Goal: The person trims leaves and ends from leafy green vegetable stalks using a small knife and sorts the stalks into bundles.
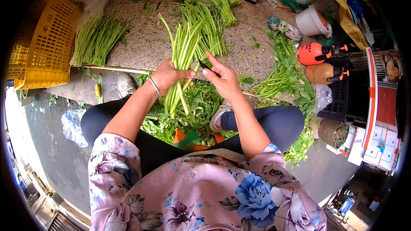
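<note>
My left hand (166, 77) is closed around a bunch of long green vegetable stems (182, 55), which look like water spinach. The stems stand nearly upright in it, with their lower ends below the fist. Close by on the right, my right hand (222, 79) pinches a small dark tool (204, 65) that looks like a small knife; its blade is mostly hidden. Behind the held bunch, more cut stems (212, 30) lie on the stone slab (145, 34). A heap of loose green leaves (192, 100) fills the space between my legs, below both hands.
Another stem bundle (98, 42) lies on the left, beside a yellow plastic crate (47, 38). Leafy stems (284, 77) trail down the right side. Beyond them are an orange spray bottle (312, 54), a brownish one (319, 73) and a white bucket (311, 21).
</note>
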A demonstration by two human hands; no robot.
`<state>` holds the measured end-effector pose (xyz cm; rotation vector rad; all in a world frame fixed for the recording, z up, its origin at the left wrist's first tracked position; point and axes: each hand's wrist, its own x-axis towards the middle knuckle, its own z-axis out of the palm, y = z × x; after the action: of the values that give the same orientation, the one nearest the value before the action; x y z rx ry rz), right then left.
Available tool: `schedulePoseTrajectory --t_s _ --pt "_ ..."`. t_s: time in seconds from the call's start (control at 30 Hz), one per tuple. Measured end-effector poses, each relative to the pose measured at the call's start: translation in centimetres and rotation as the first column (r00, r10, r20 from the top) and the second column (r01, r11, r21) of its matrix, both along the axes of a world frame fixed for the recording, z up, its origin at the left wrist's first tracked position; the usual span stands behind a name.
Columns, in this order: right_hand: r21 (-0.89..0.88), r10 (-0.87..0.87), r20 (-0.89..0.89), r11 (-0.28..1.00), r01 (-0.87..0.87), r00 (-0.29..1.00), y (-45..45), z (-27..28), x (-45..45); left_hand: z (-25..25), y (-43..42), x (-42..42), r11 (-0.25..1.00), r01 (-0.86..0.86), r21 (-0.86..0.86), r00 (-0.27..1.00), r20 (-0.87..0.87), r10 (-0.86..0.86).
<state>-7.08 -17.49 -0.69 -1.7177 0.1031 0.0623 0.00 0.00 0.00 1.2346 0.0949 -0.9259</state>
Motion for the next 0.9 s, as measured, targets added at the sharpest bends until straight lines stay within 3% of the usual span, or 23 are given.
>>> schedulePoseTrajectory --t_s 0.2,0.27,0.3,0.37,0.4,0.43,0.5,0.57,0.63,0.7,0.8,0.9 --pt "0.035 0.022 0.049 0.999 -0.024 0.999 0.8 -1.8 0.0 -0.6 0.5 0.1 0.998 0.02 0.056 0.996 0.086 -0.025" --pt "-0.41 -0.041 0.098 0.909 0.078 0.994 1.2 -2.2 0.0 -0.5 1.1 0.3 0.997 0.004 0.082 0.998 0.069 -0.009" --pt "-0.405 -0.038 0.094 0.911 0.073 0.995 1.4 -2.7 0.1 -0.2 1.4 0.3 0.996 0.0 0.087 0.998 0.066 -0.006" --pt "-0.167 -0.43 0.045 0.887 0.431 0.902 0.8 -4.1 0.7 0.3 2.0 0.4 0.967 -0.061 0.246 0.998 0.022 0.058" --pt "-0.212 -0.409 -0.127 0.901 0.378 0.904 -0.2 -5.3 1.2 -0.4 2.4 0.5 0.968 -0.166 0.188 0.986 0.038 0.161" --pt "-0.213 -0.4 -0.127 0.905 0.369 0.908 -0.6 -7.6 1.6 -0.4 2.9 0.6 0.967 -0.175 0.187 0.985 0.037 0.171" --pt "-0.608 -0.389 -0.033 0.739 0.291 0.92 -1.2 -12.5 2.8 -0.3 4.1 1.2 0.937 -0.304 0.172 0.949 -0.032 0.313" --pt "-0.624 -0.367 -0.014 0.73 0.279 0.93 -1.3 -13.0 4.9 -0.4 4.6 1.4 0.933 -0.322 0.16 0.942 -0.04 0.332" --pt "-0.689 -0.416 -0.158 0.696 0.201 0.896 -0.5 -12.1 7.4 -0.9 5.2 1.6 0.923 -0.367 0.116 0.921 -0.093 0.378" --pt "-0.705 -0.393 -0.101 0.676 0.213 0.914 -0.3 -14.2 9.2 -0.8 5.3 1.9 0.912 -0.402 0.082 0.911 -0.065 0.407" --pt "-0.807 -0.373 -0.289 0.59 -0.015 0.882 -0.5 -14.6 10.6 -0.9 5.5 2.4 0.893 -0.449 -0.01 0.889 -0.108 0.446" --pt "-0.751 -0.405 -0.285 0.657 0.06 0.869 -1.0 -14.3 10.5 -0.4 5.1 2.5 0.85 -0.526 0.037 0.842 -0.12 0.526"
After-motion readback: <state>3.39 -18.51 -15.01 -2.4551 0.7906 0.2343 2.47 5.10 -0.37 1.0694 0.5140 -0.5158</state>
